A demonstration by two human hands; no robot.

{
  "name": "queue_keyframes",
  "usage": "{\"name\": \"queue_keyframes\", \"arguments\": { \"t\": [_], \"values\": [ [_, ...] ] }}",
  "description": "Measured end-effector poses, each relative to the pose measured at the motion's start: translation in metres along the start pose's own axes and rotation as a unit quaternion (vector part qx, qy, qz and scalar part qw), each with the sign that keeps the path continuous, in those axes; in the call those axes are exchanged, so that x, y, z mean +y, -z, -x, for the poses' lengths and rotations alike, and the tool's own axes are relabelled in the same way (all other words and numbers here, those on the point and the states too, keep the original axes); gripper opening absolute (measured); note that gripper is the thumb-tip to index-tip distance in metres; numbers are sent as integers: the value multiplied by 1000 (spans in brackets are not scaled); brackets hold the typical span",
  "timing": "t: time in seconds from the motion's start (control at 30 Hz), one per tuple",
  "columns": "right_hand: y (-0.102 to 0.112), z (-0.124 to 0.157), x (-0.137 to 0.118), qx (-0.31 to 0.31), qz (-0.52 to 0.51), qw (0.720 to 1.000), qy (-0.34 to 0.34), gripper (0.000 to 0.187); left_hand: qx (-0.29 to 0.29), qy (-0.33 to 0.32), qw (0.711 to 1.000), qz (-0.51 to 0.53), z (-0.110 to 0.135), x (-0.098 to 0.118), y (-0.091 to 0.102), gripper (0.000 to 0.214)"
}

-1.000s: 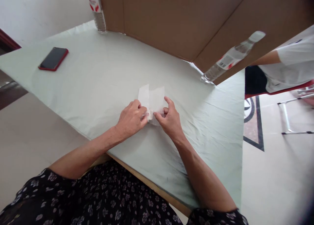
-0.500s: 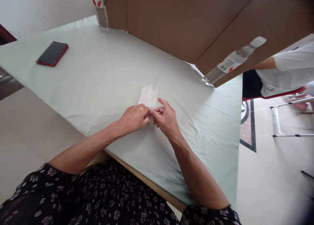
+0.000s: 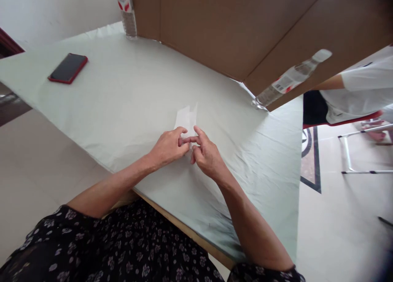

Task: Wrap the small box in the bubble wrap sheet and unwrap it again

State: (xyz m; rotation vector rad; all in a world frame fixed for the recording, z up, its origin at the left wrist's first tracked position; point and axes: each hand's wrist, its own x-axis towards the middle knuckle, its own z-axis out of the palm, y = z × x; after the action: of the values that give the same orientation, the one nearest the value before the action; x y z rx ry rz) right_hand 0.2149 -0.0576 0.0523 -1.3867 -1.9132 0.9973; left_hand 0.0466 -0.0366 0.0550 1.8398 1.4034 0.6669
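Observation:
A small piece of white paper (image 3: 184,119), creased lengthwise with one edge standing up, lies at the middle of the cloth-covered table. My left hand (image 3: 169,146) is closed at its near end, thumb and curled fingers around the paper there. From the other side, my right hand (image 3: 206,151) meets it with fingers apart. The right index finger is raised, another finger reaches across the paper to the left fingertips, and the thumb is bent below. The paper's near end is mostly hidden by my fingers.
A brown cardboard panel (image 3: 208,28) stands along the back. Water bottles stand against it at the left (image 3: 127,17) and right (image 3: 288,83). A red-cased phone (image 3: 68,68) lies at the far left. A person in a white shirt (image 3: 362,85) sits beyond the panel.
The right thumb and fingers have parted from their pinch at the paper's near end. One right finger now stretches across it. The left hand's fingers have loosened slightly.

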Motion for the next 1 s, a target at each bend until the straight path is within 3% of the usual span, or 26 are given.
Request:
{"name": "queue_keyframes", "arguments": {
  "t": [0.17, 0.33, 0.43, 0.53, 0.7, 0.87, 0.93, 1.0],
  "values": [
    [8, -1, 0, -15, -54, 998, -8, 64, 45, -22, 998, -30, 4, -3, -11, 45],
    [11, -7, 15, 128, -54, 990, -13, 50, 31, -5, 998, -45, 3, -3, -11, 46],
    [12, -15, 26, 162, 13, 987, 7, 48, 9, 3, 996, -88, -2, 2, -6, 31],
    [10, -23, 33, 151, 51, 987, 31, 48, -33, 6, 989, -142, -8, 10, 2, 11],
    [10, -33, 34, 112, 90, 988, 62, 50, -80, 16, 982, -172, -16, 18, 12, 7],
    [15, -43, 32, 55, 157, 984, 66, 47, -73, 18, 986, -148, -10, 18, 9, 52],
    [17, -45, 30, 43, 179, 981, 59, 48, -70, -2, 985, -160, -8, 18, 8, 56],
    [18, -47, 28, 31, 185, 981, 55, 48, -81, -10, 980, -182, -8, 19, 8, 47]
  ]
}}
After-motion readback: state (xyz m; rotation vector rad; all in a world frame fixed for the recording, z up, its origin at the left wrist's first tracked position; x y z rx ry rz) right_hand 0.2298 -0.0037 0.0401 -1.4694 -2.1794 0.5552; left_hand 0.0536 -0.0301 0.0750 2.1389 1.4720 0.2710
